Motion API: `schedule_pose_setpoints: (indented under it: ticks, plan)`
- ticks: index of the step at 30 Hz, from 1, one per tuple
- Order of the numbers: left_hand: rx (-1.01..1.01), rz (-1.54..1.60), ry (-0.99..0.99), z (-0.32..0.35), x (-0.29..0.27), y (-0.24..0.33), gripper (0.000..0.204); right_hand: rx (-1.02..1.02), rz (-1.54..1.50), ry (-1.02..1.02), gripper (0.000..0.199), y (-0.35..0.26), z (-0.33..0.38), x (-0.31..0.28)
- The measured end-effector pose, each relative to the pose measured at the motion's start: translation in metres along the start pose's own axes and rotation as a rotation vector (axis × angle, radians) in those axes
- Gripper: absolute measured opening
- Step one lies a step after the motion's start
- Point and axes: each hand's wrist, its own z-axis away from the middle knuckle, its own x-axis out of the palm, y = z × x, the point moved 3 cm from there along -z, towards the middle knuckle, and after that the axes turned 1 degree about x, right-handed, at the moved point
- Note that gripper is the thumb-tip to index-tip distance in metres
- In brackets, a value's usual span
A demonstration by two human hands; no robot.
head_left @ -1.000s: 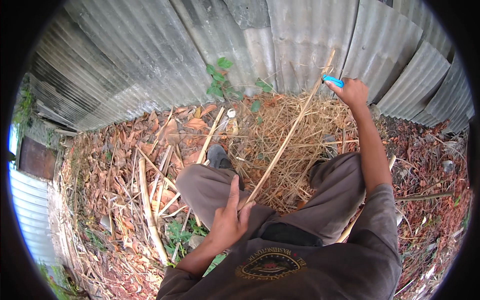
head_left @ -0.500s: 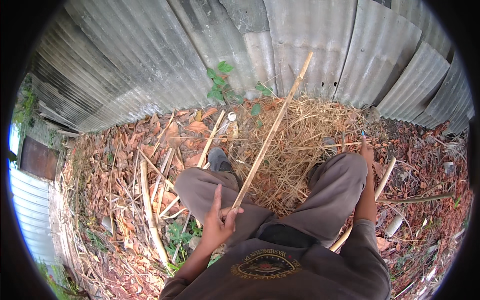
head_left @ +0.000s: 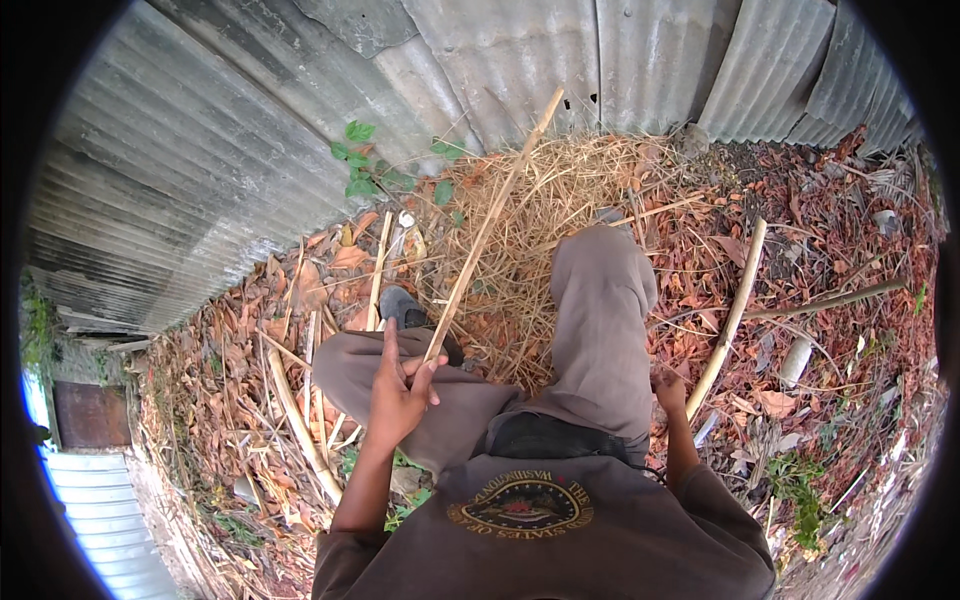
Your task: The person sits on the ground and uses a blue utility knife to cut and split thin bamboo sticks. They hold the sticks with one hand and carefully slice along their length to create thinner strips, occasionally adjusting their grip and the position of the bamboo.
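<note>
Corrugated metal wall (head_left: 250,130), leaf-littered ground | your left hand (head_left: 397,385) fingers pinching bamboo stick (head_left: 490,225) | right hand (head_left: 668,385) grip unclear | keep stick steady.

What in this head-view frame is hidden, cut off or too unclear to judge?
- Right hand: mostly hidden behind the right knee; whether it holds anything cannot be told.
- Thin cane: its lower end disappears in the left hand, so where it ends is unseen.
- Left shoe: partly covered by the trouser leg.
- Small pale object by the corrugated metal fence: too small to identify.
</note>
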Motion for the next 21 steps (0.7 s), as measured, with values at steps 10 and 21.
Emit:
schedule_pose_setpoints:
  ticks: [10,21]
  plan:
    - [0.034,-0.522,-0.113,-0.062,-0.03,0.017,0.081,0.461,0.24,0.375,0.052,0.114,0.125,-0.068]
    - [-0.015,-1.123,-0.267,-0.099,-0.082,0.143,0.057,0.996,0.351,0.194,0.11,0.215,0.191,0.003]
